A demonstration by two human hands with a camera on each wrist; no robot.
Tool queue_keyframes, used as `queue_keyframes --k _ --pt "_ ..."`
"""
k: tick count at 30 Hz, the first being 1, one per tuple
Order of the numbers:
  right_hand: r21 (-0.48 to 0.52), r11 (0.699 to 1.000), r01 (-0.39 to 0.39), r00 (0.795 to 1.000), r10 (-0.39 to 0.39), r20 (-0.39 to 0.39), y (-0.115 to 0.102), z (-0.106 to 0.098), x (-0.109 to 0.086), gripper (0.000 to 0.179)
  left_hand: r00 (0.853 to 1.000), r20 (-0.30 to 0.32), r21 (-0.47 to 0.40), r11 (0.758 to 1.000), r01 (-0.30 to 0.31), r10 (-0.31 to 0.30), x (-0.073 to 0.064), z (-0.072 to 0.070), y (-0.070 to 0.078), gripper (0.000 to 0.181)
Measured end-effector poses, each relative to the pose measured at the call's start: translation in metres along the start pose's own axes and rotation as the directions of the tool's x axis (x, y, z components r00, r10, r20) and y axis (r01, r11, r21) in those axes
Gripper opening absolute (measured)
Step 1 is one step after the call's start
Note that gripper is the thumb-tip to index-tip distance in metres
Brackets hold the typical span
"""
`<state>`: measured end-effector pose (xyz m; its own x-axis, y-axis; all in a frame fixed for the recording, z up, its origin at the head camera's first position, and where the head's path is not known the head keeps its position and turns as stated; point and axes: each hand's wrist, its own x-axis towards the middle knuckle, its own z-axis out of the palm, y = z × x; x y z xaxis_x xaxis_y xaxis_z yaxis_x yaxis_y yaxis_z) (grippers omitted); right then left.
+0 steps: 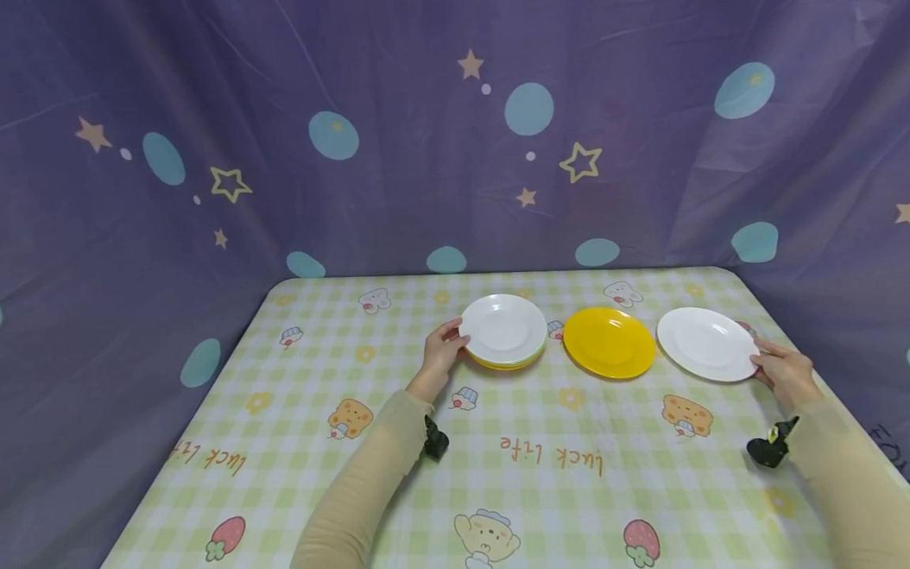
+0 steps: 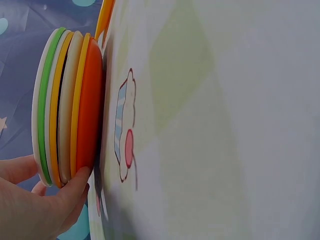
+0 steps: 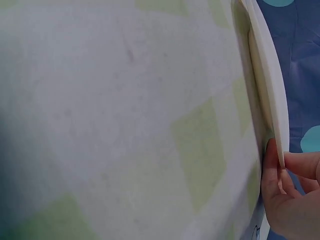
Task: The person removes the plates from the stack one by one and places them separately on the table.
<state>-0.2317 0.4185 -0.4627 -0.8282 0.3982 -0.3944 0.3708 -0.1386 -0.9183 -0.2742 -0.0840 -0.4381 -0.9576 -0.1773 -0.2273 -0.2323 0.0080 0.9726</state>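
My left hand (image 1: 438,356) grips the near-left edge of a plate stack (image 1: 503,328) topped by a white plate. In the left wrist view the stack (image 2: 62,110) shows white, green, yellow, cream and orange rims, with fingers and thumb spanning its edge. At the far right, my right hand (image 1: 785,371) pinches the right rim of a single white plate (image 1: 707,344). The right wrist view has this white plate (image 3: 280,100) edge-on, close over the cloth, its rim between thumb and fingers. Between the two lies a yellow plate (image 1: 609,343), which neither hand touches.
A green-checked tablecloth (image 1: 398,490) with printed cartoons covers the table. Its far edge runs just behind the plates. Beyond it hangs a purple curtain (image 1: 398,190) with stars and blue ovals. Each wrist carries a black camera, such as the one (image 1: 436,439) on the left.
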Motion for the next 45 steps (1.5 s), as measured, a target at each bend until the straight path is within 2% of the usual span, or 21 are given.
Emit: queue_keyframes --k 6,11,15,20,22,24,26,30,33,34,36,38,40,41,45 --pt "-0.084 0.996 0.011 1.0 -0.013 -0.028 -0.004 0.005 -0.006 0.064 1.0 0.0 0.002 1.0 -0.005 0.005 0.0 0.0 0.0 0.042" --pt "-0.214 0.972 0.101 0.993 -0.113 -0.043 -0.004 0.007 -0.009 0.059 1.0 -0.001 0.0 1.0 -0.014 0.014 0.0 0.0 -0.001 0.041" --pt "-0.381 0.906 0.181 0.975 -0.216 -0.05 -0.002 0.007 -0.008 0.054 1.0 -0.002 0.0 1.0 -0.013 0.013 0.0 0.0 -0.001 0.041" --pt "-0.588 0.77 0.246 0.936 -0.346 -0.061 0.0 0.01 -0.01 0.047 1.0 -0.004 -0.002 1.0 -0.01 0.01 0.0 0.0 -0.001 0.041" --pt "-0.635 0.725 0.266 0.918 -0.391 -0.061 0.0 0.012 -0.012 0.046 1.0 -0.002 -0.003 1.0 -0.009 0.009 0.001 0.0 -0.001 0.041" --pt "-0.656 0.694 0.297 0.899 -0.435 -0.052 0.0 0.014 -0.014 0.044 1.0 0.0 -0.007 1.0 -0.003 0.003 0.001 0.0 0.0 0.041" --pt "-0.667 0.656 0.353 0.865 -0.5 -0.033 -0.002 0.017 -0.016 0.041 1.0 0.002 -0.01 1.0 0.002 -0.002 0.0 0.0 0.0 0.042" --pt "-0.625 0.615 0.481 0.807 -0.59 0.04 -0.007 0.027 -0.021 0.037 1.0 0.008 -0.017 1.0 0.002 -0.002 0.0 0.0 0.0 0.042" --pt "-0.574 0.606 0.551 0.779 -0.62 0.093 -0.01 0.039 -0.025 0.036 1.0 0.01 -0.02 1.0 -0.001 0.001 0.0 0.0 0.0 0.042" --pt "-0.55 0.622 0.557 0.78 -0.619 0.09 -0.01 0.044 -0.026 0.035 1.0 0.011 -0.021 1.0 -0.001 0.001 0.0 0.0 0.0 0.042" --pt "-0.541 0.605 0.584 0.764 -0.634 0.117 -0.011 0.055 -0.028 0.033 1.0 0.012 -0.023 1.0 0.0 0.001 0.0 -0.001 0.0 0.042" --pt "-0.552 0.588 0.591 0.761 -0.633 0.141 -0.012 0.066 -0.03 0.033 1.0 0.013 -0.025 1.0 -0.002 0.003 0.0 -0.001 0.0 0.042" --pt "-0.562 0.58 0.59 0.767 -0.62 0.166 -0.014 0.077 -0.033 0.033 1.0 0.012 -0.027 1.0 -0.004 0.004 -0.001 -0.001 0.001 0.042" --pt "-0.579 0.549 0.602 0.757 -0.624 0.195 -0.015 0.082 -0.035 0.034 1.0 0.011 -0.028 1.0 -0.005 0.005 -0.001 0.0 0.001 0.042" --pt "-0.576 0.55 0.604 0.77 -0.59 0.243 -0.018 0.101 -0.045 0.036 1.0 0.011 -0.036 0.999 0.001 0.0 -0.001 0.0 0.002 0.043"
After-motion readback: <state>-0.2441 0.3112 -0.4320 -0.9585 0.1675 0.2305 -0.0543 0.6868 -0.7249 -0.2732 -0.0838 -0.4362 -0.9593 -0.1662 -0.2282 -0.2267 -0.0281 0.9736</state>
